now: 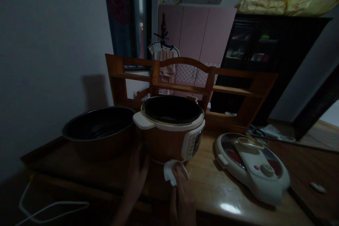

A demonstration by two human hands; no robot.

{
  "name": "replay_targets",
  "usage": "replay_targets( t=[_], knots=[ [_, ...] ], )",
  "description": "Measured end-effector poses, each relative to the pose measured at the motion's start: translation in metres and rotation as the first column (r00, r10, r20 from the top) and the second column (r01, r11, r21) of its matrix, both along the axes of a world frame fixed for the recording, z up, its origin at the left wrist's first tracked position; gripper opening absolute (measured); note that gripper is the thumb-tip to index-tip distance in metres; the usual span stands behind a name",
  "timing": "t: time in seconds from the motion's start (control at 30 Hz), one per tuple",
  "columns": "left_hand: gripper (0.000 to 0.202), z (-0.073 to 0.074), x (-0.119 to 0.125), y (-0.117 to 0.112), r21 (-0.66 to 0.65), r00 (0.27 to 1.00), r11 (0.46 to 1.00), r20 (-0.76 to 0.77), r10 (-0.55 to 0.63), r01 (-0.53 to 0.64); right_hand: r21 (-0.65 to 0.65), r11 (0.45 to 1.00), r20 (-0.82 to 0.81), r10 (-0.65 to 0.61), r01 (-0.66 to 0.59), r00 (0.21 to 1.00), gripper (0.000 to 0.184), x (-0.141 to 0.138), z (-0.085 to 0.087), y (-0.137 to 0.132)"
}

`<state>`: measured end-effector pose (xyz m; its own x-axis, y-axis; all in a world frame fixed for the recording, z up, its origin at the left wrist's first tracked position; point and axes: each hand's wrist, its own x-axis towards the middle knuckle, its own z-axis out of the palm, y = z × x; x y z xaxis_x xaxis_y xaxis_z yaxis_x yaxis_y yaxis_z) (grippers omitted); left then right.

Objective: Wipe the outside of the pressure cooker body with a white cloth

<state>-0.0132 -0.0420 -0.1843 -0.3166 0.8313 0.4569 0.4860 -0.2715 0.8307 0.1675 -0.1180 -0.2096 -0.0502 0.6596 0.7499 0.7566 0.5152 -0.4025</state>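
Note:
An electric pressure cooker (165, 141) stands lidless on a wooden desk (203, 190), its dark inner pot (172, 107) in place and its control panel (194, 143) turned to the right. My right hand (182, 194) pinches a crumpled white tissue or cloth (171, 169) close to the cooker's lower front edge. By the cooker's lower left side is my left hand (137, 169), thumb apart from the fingers; deep shadow hides whether it touches the cooker. Right of the cooker lies its lid (251, 166), with a handle and a valve knob on top.
A large dark basin (100, 127) stands left of the cooker, against the wall. Behind both rises the desk's wooden shelf frame (185, 86). A white cord (55, 204) loops at the lower left. Below the desk's right edge, a small white object (317, 187) lies on a brown surface.

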Motion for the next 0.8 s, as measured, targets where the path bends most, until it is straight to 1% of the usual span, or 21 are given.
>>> replay_targets(
  t=[0.2,0.33,0.5,0.8],
  knots=[
    [0.055,-0.0029,-0.0015,0.0011,-0.024,1.000,1.000,0.023,-0.012,0.012,0.011,1.000,0.009,-0.015,0.014,1.000,0.058,-0.0015,0.0021,-0.0006],
    [0.055,-0.0026,-0.0016,0.0009,-0.014,0.999,1.000,0.028,-0.022,0.022,0.029,0.999,0.016,-0.018,0.018,1.000,0.057,-0.0012,0.0015,0.0000],
    [0.055,0.0003,-0.0006,-0.0010,-0.019,1.000,1.000,0.021,-0.021,0.021,0.017,1.000,0.005,-0.009,0.009,1.000,0.058,-0.0014,0.0012,0.0000],
    [0.053,0.0005,0.0004,0.0000,0.003,1.000,1.000,0.013,-0.007,0.007,-0.008,1.000,-0.048,0.008,-0.008,0.999,0.056,-0.0024,-0.0007,-0.0012]
  ],
)
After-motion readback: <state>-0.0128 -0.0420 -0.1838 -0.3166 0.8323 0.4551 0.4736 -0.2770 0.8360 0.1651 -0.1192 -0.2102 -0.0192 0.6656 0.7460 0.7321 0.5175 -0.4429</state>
